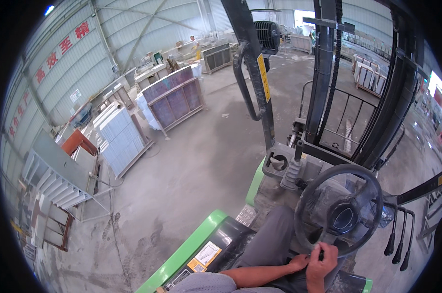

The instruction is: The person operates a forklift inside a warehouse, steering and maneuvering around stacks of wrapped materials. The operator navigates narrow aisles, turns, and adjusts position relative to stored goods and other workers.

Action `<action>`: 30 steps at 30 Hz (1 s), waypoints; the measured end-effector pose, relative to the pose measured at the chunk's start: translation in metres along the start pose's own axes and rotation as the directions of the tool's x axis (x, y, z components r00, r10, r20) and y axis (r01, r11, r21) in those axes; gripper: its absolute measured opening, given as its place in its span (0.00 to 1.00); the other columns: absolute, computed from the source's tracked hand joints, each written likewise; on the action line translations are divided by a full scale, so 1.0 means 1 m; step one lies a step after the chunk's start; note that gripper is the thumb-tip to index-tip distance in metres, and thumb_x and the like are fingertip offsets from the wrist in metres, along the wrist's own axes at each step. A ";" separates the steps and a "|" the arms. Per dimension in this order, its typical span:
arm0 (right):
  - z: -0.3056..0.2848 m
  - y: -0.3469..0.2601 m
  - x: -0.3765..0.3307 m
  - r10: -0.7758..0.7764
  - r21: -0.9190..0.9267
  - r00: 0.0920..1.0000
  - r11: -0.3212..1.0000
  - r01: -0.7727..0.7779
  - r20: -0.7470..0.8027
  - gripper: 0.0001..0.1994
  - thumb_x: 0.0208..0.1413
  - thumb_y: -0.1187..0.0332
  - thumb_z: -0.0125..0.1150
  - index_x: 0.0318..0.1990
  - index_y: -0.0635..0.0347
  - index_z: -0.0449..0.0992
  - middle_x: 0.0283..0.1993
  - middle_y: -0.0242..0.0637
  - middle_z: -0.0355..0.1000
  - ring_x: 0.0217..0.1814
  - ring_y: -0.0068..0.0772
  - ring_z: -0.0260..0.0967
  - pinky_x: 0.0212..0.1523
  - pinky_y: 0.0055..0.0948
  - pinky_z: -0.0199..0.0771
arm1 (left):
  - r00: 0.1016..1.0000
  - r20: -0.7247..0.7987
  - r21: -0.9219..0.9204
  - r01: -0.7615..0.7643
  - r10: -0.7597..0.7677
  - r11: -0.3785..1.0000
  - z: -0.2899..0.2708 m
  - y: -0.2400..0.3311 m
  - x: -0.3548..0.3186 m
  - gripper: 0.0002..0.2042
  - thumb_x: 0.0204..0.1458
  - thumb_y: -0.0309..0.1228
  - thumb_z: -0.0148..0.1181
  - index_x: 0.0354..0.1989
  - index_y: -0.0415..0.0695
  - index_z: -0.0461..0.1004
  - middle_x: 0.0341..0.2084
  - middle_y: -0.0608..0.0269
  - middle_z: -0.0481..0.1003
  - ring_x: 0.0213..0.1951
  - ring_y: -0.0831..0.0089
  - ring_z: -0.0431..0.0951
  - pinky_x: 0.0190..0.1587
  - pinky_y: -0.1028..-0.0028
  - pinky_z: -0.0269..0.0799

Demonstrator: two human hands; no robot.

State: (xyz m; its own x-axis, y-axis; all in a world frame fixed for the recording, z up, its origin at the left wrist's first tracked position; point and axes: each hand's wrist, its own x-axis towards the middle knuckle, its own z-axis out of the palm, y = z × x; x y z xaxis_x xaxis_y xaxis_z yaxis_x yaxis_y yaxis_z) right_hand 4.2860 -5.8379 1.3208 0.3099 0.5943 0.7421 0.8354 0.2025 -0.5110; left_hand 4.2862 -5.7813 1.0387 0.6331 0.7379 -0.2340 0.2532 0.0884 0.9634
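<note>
I am seated in a forklift, with its black steering wheel point(376, 215) in front of me. Close by the wheel's lower left rim, my right hand point(323, 261) is closed, its fingers curled round a small dark thing that is mostly hidden. My left forearm crosses my lap from the left, and my left hand point(299, 262) meets the right hand's side. Its fingers look curled in; what they hold, if anything, does not show. Both hands are above my grey-trousered legs point(267, 239).
Three black control levers point(398, 244) hang right of the wheel. Ahead rise the dark mast point(323, 73) and a load guard point(350, 115). Slabs on racks point(177, 97) and a stack of pale panels point(118, 139) stand left on the concrete floor. A person point(196, 47) is far off.
</note>
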 end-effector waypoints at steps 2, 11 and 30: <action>0.015 0.005 0.018 -0.086 0.014 0.996 0.996 0.086 0.005 0.08 0.49 0.80 0.66 0.37 0.61 0.79 0.31 0.40 0.73 0.35 0.45 0.72 0.38 0.39 0.72 | 1.000 0.023 0.035 0.016 -0.017 0.999 0.013 -0.008 0.025 0.19 0.64 0.45 0.51 0.50 0.43 0.79 0.23 0.57 0.79 0.19 0.65 0.79 0.25 0.61 0.73; 0.049 0.027 0.112 -0.240 0.108 0.967 0.967 0.230 0.084 0.07 0.48 0.77 0.69 0.34 0.59 0.79 0.30 0.39 0.73 0.33 0.47 0.71 0.38 0.41 0.70 | 0.990 0.031 0.047 0.139 -0.140 0.989 0.055 0.023 0.084 0.19 0.64 0.45 0.51 0.51 0.43 0.79 0.24 0.57 0.80 0.20 0.65 0.79 0.26 0.62 0.74; -0.112 0.344 0.280 0.378 0.076 0.908 0.926 -0.370 -0.182 0.07 0.68 0.71 0.59 0.45 0.66 0.78 0.41 0.43 0.77 0.43 0.37 0.73 0.45 0.34 0.73 | 0.923 -0.065 0.053 0.383 -0.380 0.922 0.091 0.166 0.239 0.19 0.65 0.45 0.52 0.53 0.46 0.79 0.26 0.56 0.80 0.23 0.65 0.80 0.31 0.61 0.76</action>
State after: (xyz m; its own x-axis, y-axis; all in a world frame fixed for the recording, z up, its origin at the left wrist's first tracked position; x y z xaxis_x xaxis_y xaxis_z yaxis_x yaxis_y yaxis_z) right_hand 4.7107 -5.6890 1.4014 0.6796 0.4746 0.5594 0.6244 0.0262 -0.7807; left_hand 4.5463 -5.6510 1.1304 0.4404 0.6909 -0.5733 0.5147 0.3289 0.7918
